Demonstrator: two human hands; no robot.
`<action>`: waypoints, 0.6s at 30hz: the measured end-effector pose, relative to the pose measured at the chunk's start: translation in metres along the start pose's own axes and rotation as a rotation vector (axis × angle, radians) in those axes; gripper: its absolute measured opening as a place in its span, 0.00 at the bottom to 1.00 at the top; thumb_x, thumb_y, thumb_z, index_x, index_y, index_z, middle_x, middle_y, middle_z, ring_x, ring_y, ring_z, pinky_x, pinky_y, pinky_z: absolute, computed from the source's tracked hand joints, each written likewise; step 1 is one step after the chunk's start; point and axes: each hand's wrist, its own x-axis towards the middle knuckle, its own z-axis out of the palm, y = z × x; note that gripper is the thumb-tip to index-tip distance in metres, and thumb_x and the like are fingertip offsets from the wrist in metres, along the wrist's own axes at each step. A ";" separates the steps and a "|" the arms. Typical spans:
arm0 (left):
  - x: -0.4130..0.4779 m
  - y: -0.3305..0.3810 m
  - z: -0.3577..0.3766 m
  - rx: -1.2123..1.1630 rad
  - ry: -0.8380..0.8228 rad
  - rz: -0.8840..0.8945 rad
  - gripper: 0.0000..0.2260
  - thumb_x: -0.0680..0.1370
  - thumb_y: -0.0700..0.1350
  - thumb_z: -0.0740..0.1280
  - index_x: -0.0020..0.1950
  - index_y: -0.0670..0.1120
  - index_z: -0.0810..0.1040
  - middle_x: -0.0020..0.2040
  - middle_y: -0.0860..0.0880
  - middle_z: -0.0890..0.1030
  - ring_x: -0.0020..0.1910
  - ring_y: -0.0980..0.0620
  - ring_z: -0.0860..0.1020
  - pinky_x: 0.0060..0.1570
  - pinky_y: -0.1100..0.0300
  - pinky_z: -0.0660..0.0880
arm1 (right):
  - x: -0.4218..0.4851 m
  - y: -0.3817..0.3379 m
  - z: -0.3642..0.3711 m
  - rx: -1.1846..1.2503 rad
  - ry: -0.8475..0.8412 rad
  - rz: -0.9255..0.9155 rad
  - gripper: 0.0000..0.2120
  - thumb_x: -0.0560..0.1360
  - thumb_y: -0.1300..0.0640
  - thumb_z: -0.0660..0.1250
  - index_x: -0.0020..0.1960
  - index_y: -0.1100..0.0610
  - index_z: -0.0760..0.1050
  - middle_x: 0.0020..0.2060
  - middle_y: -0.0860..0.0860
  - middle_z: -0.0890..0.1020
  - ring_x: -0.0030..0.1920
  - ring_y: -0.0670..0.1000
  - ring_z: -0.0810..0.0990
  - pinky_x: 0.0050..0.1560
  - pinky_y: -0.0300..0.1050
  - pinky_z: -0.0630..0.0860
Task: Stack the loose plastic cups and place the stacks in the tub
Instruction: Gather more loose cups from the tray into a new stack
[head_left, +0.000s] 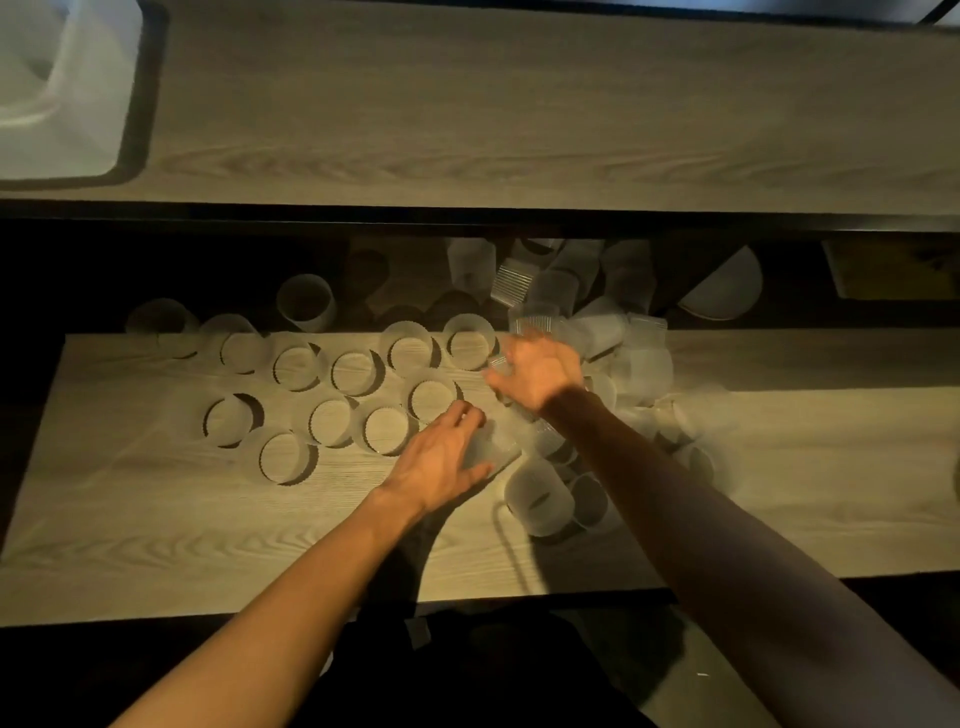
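Several translucent plastic cups stand upright (355, 371) across the left half of the lower wooden table (156, 519). A jumbled pile of cups (597, 322) lies on its side at centre right, some spilling over the far edge. My left hand (441, 457) grips a clear cup (491, 449) lying on the table. My right hand (537, 374) reaches into the pile with fingers curled around a ribbed cup (535, 322); the picture is blurred there. The translucent tub (67, 88) sits at the far left corner of the upper table.
An upper wooden table (519, 104) runs across the back, with a dark gap between it and the lower one. A white bowl-like object (727, 291) lies in that gap at the right. A single cup (540, 499) lies on its side near my right forearm.
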 end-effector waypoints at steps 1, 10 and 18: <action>-0.004 -0.001 0.002 0.003 0.008 -0.013 0.24 0.76 0.57 0.71 0.66 0.50 0.68 0.67 0.50 0.67 0.56 0.47 0.77 0.56 0.52 0.77 | -0.004 0.000 0.002 -0.034 -0.045 0.011 0.32 0.78 0.35 0.62 0.74 0.54 0.66 0.71 0.57 0.70 0.69 0.58 0.72 0.64 0.55 0.74; -0.036 -0.010 0.008 0.123 0.083 -0.046 0.22 0.76 0.52 0.72 0.66 0.43 0.74 0.72 0.46 0.64 0.64 0.46 0.73 0.63 0.55 0.75 | -0.016 -0.003 0.005 0.148 0.071 0.106 0.25 0.80 0.50 0.65 0.74 0.54 0.65 0.69 0.57 0.70 0.65 0.58 0.75 0.62 0.53 0.74; -0.045 0.008 0.006 0.127 0.126 0.003 0.23 0.75 0.46 0.69 0.69 0.47 0.71 0.71 0.48 0.67 0.69 0.48 0.69 0.71 0.53 0.63 | -0.002 -0.016 0.018 0.231 0.004 0.161 0.35 0.77 0.45 0.71 0.77 0.54 0.60 0.71 0.59 0.70 0.68 0.60 0.73 0.65 0.54 0.73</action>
